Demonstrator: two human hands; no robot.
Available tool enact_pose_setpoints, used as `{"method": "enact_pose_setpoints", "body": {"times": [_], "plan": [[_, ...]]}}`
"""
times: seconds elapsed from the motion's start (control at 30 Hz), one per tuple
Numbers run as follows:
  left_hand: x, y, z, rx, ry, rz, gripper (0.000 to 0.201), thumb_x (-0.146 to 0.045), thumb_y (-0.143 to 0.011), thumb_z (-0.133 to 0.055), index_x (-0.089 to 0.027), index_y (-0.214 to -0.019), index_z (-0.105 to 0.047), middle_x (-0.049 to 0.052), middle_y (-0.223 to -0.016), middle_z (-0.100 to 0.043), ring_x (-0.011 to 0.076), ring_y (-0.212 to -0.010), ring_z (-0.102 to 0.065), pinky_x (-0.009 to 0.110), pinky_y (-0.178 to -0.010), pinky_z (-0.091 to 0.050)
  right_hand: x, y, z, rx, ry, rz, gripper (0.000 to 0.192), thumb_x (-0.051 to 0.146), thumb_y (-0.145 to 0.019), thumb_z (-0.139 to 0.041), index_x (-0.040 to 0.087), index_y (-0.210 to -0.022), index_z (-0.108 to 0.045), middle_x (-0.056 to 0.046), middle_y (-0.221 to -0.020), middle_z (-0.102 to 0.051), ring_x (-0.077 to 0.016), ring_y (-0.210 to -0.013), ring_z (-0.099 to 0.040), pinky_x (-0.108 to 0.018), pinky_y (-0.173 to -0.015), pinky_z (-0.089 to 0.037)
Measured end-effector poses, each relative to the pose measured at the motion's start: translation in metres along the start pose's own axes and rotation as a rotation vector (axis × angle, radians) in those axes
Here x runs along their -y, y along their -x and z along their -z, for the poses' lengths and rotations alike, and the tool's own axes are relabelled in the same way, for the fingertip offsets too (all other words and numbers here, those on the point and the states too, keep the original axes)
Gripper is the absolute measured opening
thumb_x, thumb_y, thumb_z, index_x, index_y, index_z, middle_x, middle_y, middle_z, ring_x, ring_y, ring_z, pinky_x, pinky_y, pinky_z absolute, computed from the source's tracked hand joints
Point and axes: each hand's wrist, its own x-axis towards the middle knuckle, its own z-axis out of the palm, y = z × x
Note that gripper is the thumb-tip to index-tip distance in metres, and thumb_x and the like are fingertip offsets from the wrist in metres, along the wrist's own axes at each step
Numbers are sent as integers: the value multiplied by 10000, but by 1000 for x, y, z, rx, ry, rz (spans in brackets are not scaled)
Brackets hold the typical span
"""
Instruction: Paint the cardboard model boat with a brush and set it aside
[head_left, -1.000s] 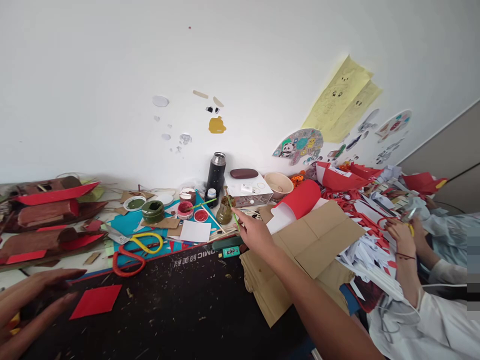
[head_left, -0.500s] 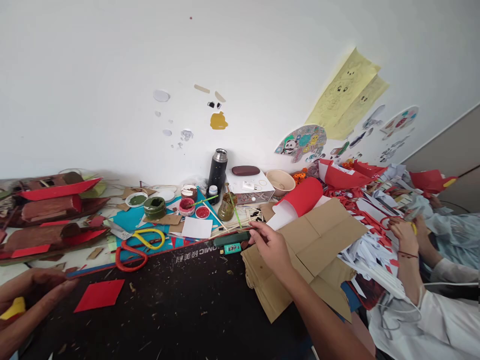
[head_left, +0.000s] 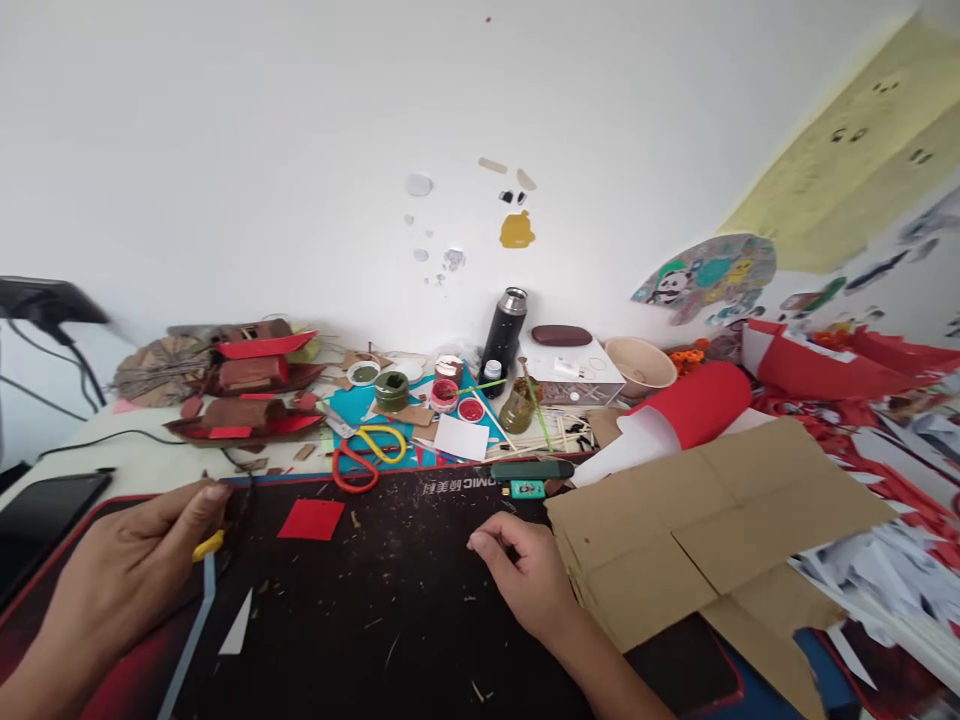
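My left hand (head_left: 124, 585) is at the lower left over the black mat (head_left: 390, 610). It grips a thin tool (head_left: 201, 585) with a yellow part and a long grey-blue strip pointing down. A white paper sliver (head_left: 240, 622) lies beside it, and a red paper square (head_left: 310, 519) lies just beyond. My right hand (head_left: 525, 578) rests on the mat with its fingers curled and nothing visible in it. It touches the edge of the brown cardboard sheets (head_left: 720, 540).
Behind the mat lie red scissors (head_left: 351, 472), yellow scissors (head_left: 381, 441), a green-handled tool (head_left: 532, 469), paint pots (head_left: 391, 388), a black flask (head_left: 501, 330), a bowl (head_left: 637, 362) and a red paper roll (head_left: 694, 403). Brown-and-red paper boats (head_left: 247, 395) stand at the back left, a dark tablet (head_left: 45, 505) at the far left.
The view has swung left, and the person on the right is out of sight. My right hand pulled back from the brush jar to the mat. My left hand moved inward with the yellow tool.
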Motion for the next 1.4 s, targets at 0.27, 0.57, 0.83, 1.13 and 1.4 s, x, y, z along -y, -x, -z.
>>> {"method": "enact_pose_setpoints", "body": {"times": [0.27, 0.57, 0.83, 1.13, 1.4], "plan": [[-22, -16, 39, -183, 81, 246, 534, -787, -873, -435, -351, -1004, -715, 36, -903, -816, 358, -866, -754, 471, -760, -578, 23, -35, -23, 39, -53, 118, 612, 542, -1129, -576, 262, -587, -527, 20, -525, -563, -161, -507, -554, -286, -557, -405], [5, -76, 37, -121, -255, -54, 831, -656, -908, -437, -133, -1541, -570, 207, -1550, -725, 427, -1489, -596, 556, -1281, -436, -11, -46, -55, -48, -137, 27, 645, 727, -1121, -500, 284, -662, -592, 52, -455, -462, -169, -416, -471, -295, -490, -390], [0, -99, 22, -61, -405, 11, 945, -752, -1013, -388, -55, -1644, -481, 322, -1575, -671, 516, -1487, -593, 615, -1201, -469, -21, -40, -57, -44, -104, 10, 609, 666, -1142, -502, 278, -685, -614, 59, -449, -470, -175, -417, -483, -295, -501, -397], [-20, -108, 7, -14, -526, 55, 966, -779, -1040, -375, -11, -1614, -495, 383, -1509, -695, 544, -1452, -615, 643, -1158, -459, -20, -40, -57, -22, -51, 25, 583, 617, -1144, -526, 273, -693, -661, 52, -453, -488, -190, -458, -544, -292, -540, -435], [-28, -107, 8, 28, -552, 78, 1023, -828, -1011, -362, 13, -1574, -512, 397, -1460, -719, 558, -1412, -641, 648, -1144, -447, -19, -41, -57, -20, -25, 53, 544, 543, -1133, -556, 249, -689, -671, 3, -602, -663, -192, -575, -647, -285, -629, -465]]}}
